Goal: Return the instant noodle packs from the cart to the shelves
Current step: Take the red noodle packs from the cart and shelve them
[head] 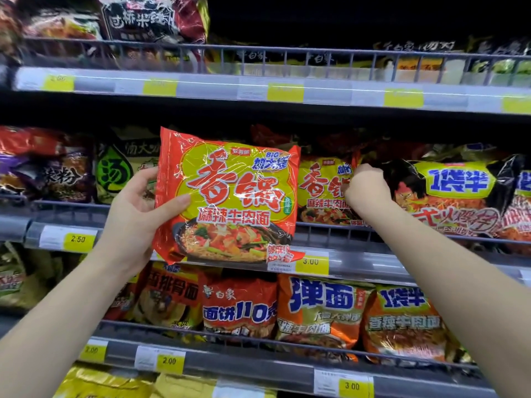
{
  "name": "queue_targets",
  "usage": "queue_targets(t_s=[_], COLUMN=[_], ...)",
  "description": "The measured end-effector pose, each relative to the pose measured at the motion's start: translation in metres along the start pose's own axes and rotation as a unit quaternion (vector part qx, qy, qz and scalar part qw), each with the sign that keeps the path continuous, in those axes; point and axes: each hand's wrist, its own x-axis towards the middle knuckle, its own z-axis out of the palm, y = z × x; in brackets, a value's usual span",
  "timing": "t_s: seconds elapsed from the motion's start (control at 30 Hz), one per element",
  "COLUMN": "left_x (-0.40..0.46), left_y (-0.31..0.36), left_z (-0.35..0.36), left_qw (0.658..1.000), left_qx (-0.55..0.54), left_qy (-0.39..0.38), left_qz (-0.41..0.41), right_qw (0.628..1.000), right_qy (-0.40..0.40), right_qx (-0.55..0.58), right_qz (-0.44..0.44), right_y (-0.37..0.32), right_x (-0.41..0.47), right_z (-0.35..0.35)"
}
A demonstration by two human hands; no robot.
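My left hand (138, 208) grips the left edge of a red and yellow instant noodle pack (230, 196) and holds it upright in front of the middle shelf (359, 254). Just behind it to the right, a matching red and yellow pack (324, 191) stands on that shelf. My right hand (366, 191) reaches into the shelf with curled fingers that pinch the right edge of that matching pack, beside a black and yellow pack (454, 196). The cart is out of view.
Three shelf levels hold several other noodle packs behind wire rails (258, 50). Yellow price tags (311, 262) line the shelf fronts. Orange packs (324, 308) fill the lower shelf; dark packs (143, 21) sit on the top one.
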Motion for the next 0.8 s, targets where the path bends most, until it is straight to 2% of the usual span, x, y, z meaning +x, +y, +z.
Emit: queue_targets(t_s=[0.17, 0.27, 0.33, 0.4, 0.47, 0.53, 0.63, 0.67, 0.73, 0.8], left_x=[-0.003, -0.005, -0.007, -0.007, -0.005, -0.004, -0.002, -0.002, 0.0, 0.001], left_y=[0.0, 0.001, 0.002, 0.003, 0.005, 0.007, 0.009, 0.009, 0.008, 0.006], left_z=[0.003, 0.003, 0.003, 0.005, 0.007, 0.011, 0.017, 0.019, 0.023, 0.027], left_qw=[1.0, 1.0, 1.0, 1.0, 1.0, 1.0, 1.0, 1.0, 1.0, 1.0], left_qx=[-0.003, -0.001, 0.001, 0.0, -0.005, -0.008, -0.013, -0.014, -0.017, -0.021], left_qy=[-0.008, -0.009, -0.008, -0.004, 0.003, 0.006, 0.002, 0.001, -0.003, -0.007], left_qz=[0.001, 0.003, 0.004, 0.003, 0.003, 0.003, 0.006, 0.005, 0.004, 0.002], right_qw=[0.996, 0.991, 0.985, 0.974, 0.959, 0.967, 0.986, 0.979, 0.94, 0.892], right_qy=[-0.032, 0.042, 0.011, 0.019, 0.093, 0.096, 0.047, 0.005, -0.101, -0.211], right_qx=[-0.087, -0.129, -0.165, -0.219, -0.241, -0.189, 0.063, 0.158, 0.314, 0.397], right_qz=[-0.003, -0.017, -0.04, -0.046, -0.114, -0.14, -0.145, -0.13, -0.089, -0.041], right_y=[-0.004, -0.009, -0.013, -0.015, -0.008, -0.012, -0.022, -0.023, -0.028, -0.03], right_x=[-0.003, -0.013, -0.019, -0.022, -0.02, -0.028, -0.055, -0.063, -0.08, -0.095], right_z=[0.002, 0.013, 0.009, 0.002, 0.004, -0.011, -0.037, -0.041, -0.049, -0.054])
